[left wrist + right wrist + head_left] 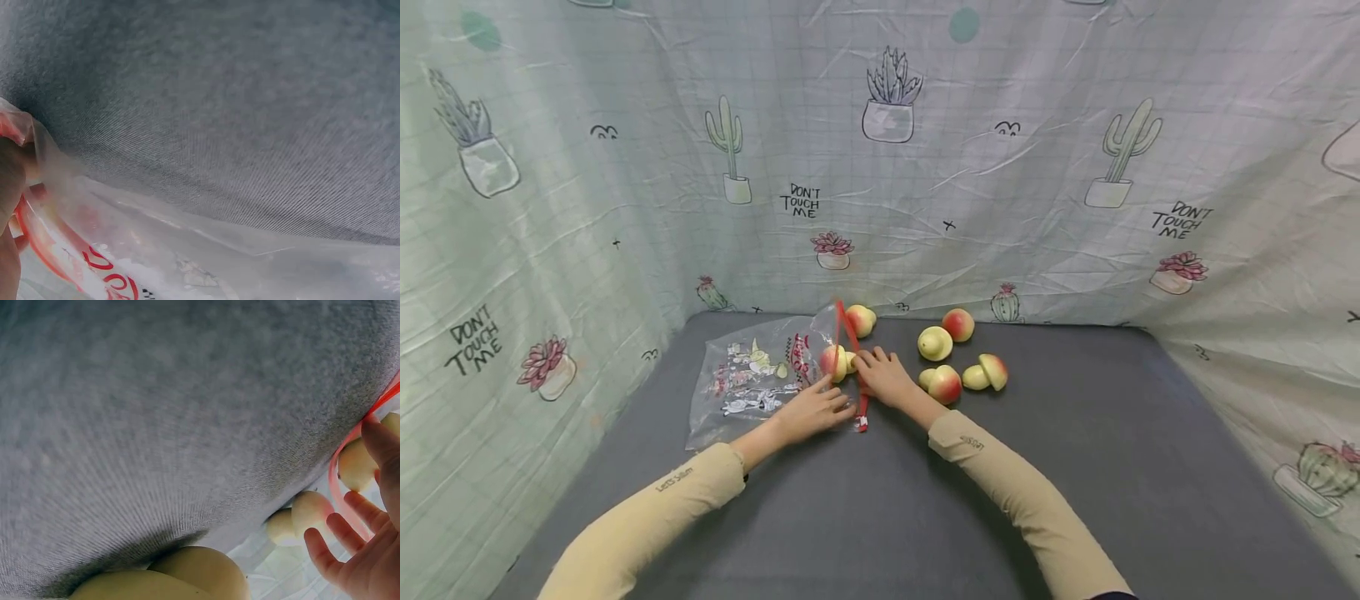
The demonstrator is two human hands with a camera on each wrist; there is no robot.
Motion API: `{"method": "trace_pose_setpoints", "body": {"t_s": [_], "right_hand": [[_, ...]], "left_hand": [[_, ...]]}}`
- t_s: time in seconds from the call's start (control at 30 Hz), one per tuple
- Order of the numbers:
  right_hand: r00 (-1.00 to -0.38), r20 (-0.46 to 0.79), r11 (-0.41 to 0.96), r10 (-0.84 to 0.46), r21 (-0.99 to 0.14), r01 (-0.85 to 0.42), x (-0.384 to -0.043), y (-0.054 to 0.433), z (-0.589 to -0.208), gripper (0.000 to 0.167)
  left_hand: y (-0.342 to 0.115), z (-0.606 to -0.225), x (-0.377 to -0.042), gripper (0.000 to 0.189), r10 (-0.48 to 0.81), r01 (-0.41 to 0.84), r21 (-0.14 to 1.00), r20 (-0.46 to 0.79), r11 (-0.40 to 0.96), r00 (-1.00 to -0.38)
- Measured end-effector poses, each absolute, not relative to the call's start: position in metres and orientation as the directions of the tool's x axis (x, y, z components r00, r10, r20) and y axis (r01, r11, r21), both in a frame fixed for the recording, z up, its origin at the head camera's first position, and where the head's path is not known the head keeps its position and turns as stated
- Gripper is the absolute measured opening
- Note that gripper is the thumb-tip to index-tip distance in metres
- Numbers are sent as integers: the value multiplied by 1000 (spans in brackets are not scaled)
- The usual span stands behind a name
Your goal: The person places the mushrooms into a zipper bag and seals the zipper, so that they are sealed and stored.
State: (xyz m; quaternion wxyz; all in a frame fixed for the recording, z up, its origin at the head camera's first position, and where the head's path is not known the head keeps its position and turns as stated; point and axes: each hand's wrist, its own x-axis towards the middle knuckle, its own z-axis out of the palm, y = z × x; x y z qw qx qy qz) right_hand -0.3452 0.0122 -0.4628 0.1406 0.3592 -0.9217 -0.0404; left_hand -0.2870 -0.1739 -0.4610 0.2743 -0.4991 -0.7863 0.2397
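A clear plastic zip bag (741, 400) with cartoon prints and a red zip edge lies flat at the left, its mouth facing right. My left hand (808, 412) is at the near side of that mouth; in the left wrist view its thumb and a finger (9, 178) pinch the bag's lip. My right hand (886, 379) reaches to the mouth and holds a yellow-and-red mushroom-shaped toy (833, 363) by its narrow end. The round red part points into the bag. In the right wrist view the other fingers (344, 532) are spread, and the thumb hides part of the toy.
Beyond the bag's mouth lies a similar toy (860, 321). Several more lie right of my right hand, among them a yellow one (935, 343) and a red-topped one (958, 325). A patterned curtain (880, 208) stands behind the grey table (1075, 467).
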Motion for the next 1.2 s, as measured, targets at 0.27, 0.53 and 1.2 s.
{"method": "trace_pose_setpoints", "body": {"t_s": [0.27, 0.53, 1.2], "right_hand": [[-693, 230, 730, -683, 186, -657, -347, 14, -465, 40], [-693, 208, 724, -690, 175, -667, -347, 14, -462, 44], [-686, 171, 693, -707, -27, -721, -362, 19, -461, 58]], "left_hand": [[-171, -460, -286, 29, 926, 655, -665, 161, 358, -342], [-171, -459, -287, 36, 922, 663, -647, 193, 378, -337], [-169, -461, -288, 31, 907, 676, -617, 166, 402, -387]]}}
